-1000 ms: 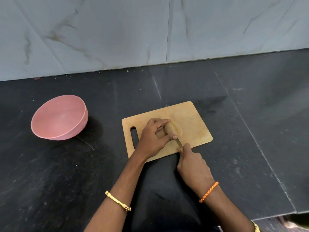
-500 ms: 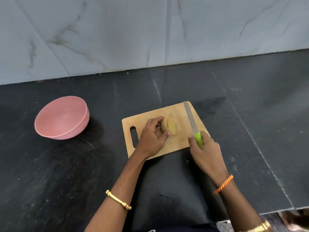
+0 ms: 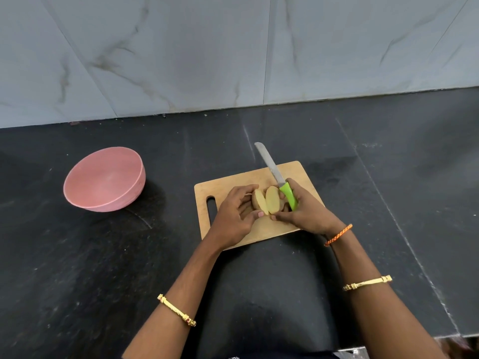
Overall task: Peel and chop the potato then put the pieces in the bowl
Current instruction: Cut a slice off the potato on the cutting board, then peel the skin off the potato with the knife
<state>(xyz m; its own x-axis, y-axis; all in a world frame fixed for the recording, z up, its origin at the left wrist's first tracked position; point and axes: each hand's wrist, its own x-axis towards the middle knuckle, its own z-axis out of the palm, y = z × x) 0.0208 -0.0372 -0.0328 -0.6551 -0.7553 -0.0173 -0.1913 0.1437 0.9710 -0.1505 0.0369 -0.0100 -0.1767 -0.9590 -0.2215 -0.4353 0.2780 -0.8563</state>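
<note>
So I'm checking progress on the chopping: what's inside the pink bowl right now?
Nothing shows inside the pink bowl; the inner surface in view is bare. Its near wall hides a strip of the bottom. Both potato halves are held over the cutting board.

A dark stone desk [image 3: 388,156] with fine seams meets a wall of pale grey marble tiles [image 3: 181,47] with brownish veins.

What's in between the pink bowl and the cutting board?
Nothing sits there. In the head view, only bare black countertop lies between the pink bowl and the wooden cutting board.
</note>
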